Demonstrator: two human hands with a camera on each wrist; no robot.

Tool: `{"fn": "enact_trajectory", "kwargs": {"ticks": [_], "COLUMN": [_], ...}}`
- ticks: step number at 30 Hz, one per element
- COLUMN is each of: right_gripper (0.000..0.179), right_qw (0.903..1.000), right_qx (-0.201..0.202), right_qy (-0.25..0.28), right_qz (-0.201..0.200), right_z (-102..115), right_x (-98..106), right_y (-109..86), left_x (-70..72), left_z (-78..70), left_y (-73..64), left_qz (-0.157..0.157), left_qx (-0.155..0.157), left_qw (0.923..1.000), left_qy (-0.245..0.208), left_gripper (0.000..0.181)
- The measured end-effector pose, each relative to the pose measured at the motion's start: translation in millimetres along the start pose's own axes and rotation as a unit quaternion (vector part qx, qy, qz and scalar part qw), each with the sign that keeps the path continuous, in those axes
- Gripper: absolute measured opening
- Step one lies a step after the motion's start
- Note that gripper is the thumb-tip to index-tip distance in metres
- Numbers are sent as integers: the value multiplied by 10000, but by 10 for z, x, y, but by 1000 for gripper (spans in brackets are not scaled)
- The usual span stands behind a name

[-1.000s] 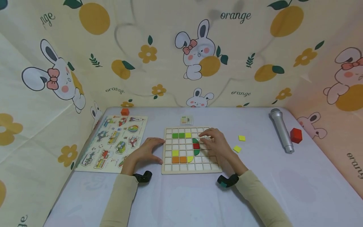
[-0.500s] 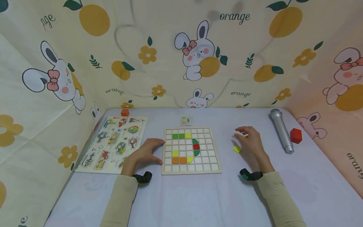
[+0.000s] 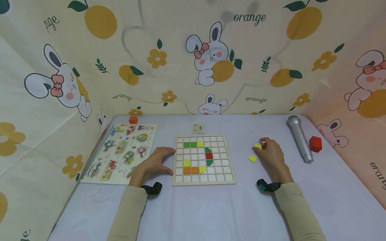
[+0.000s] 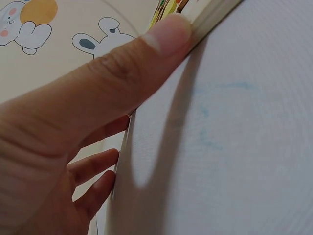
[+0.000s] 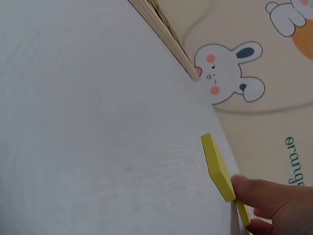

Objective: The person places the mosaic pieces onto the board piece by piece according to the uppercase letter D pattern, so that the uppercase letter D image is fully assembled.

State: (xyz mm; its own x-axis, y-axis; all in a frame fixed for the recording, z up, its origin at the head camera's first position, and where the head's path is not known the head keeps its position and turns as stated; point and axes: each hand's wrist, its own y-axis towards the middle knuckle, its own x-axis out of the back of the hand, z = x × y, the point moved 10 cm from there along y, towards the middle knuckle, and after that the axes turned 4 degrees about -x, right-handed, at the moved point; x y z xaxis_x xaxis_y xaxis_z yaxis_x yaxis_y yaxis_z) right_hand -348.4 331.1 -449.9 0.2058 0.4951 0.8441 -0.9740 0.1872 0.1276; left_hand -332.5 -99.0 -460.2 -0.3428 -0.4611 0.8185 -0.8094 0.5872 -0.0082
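Observation:
A wooden grid board point(image 3: 187, 182) lies at the centre, with green, yellow, orange and red tiles set in some of its squares. At its left edge rests my left hand point(image 3: 153, 164), thumb and fingers spread apart; in the left wrist view the thumb point(image 4: 161, 41) touches the board's rim. To the right of the board, my right hand point(image 3: 272, 155) pinches a square yellow tile point(image 3: 257, 146) between thumb and fingers, low at the table. A second yellow tile point(image 3: 252, 159) lies just in front of it, nearer in the right wrist view.
Left of the board lies a picture puzzle board point(image 3: 120, 154), with a red block point(image 3: 133, 119) behind it. A small pattern card point(image 3: 198, 128) lies beyond the grid board. At the right are a silver microphone point(image 3: 300, 139) and another red block point(image 3: 315, 144).
My right hand has moved right from the grid board to the loose yellow tiles and taken hold of the farther one. The left hand has stayed at the board's edge.

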Motion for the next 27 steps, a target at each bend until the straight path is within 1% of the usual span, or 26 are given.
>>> {"fn": "enact_trajectory", "kwargs": {"ticks": [4, 10, 12, 16, 19, 24, 27], "right_gripper": [54, 43, 39, 35, 33, 31, 31], "right_qw": [9997, 9972, 9964, 9951, 9936, 9884, 9852], "right_qx": [73, 471, 521, 492, 592, 1025, 1264], "right_qy": [189, 549, 628, 782, 893, 1085, 1117], "right_qz": [121, 193, 243, 348, 360, 280, 313], "right_z": [5, 110, 153, 270, 437, 829, 1071], "right_x": [3, 27, 14, -46, -94, -180, -280], "right_y": [6, -3, -8, -13, -27, -98, -149], "left_x": [-1, -1, -2, -6, -3, 6, 6], "left_z": [-11, -17, -17, -11, -3, 3, 4], "left_y": [4, 16, 17, 19, 18, 15, 16], "left_qz": [-11, -31, -25, -7, -14, -33, -43], "left_qx": [-34, -75, -75, -61, -47, -89, -109], "left_qw": [10000, 10000, 10000, 10000, 10000, 9999, 9999], "left_qy": [-23, -6, -3, -11, 1, 54, 47], "left_gripper": [89, 89, 89, 89, 89, 89, 90]}}
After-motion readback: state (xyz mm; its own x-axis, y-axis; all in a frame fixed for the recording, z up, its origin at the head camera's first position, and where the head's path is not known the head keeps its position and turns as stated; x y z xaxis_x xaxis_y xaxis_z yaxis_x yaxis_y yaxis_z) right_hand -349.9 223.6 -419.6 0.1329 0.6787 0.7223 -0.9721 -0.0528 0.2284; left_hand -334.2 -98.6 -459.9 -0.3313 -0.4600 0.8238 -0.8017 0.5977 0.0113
